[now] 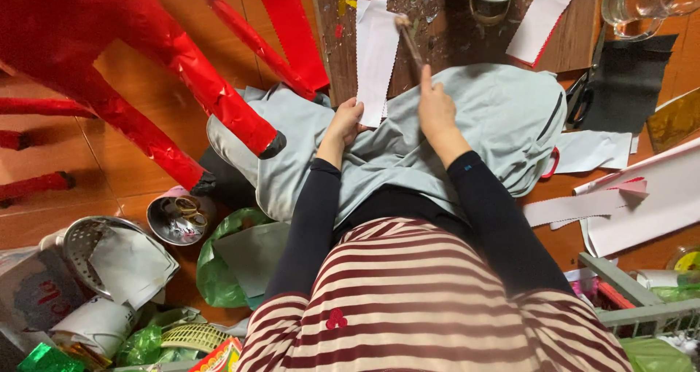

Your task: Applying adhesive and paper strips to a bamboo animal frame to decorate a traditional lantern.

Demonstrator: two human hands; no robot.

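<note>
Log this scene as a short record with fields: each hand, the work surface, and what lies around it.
left hand: pinches the lower end of a white paper strip with a zigzag edge
right hand: grips a brush, tip on the strip's upper part
surface: wooden board, paint-flecked, strip lying on it
lap: grey cloth
left side: red foil-wrapped legs; metal bowl on the floor
right side: scissors, white paper sheets
top: glass jar

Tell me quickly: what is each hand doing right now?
Left hand: closed, pinching the bottom of the white paper strip.
Right hand: closed around the brush, whose tip rests on the strip.
</note>
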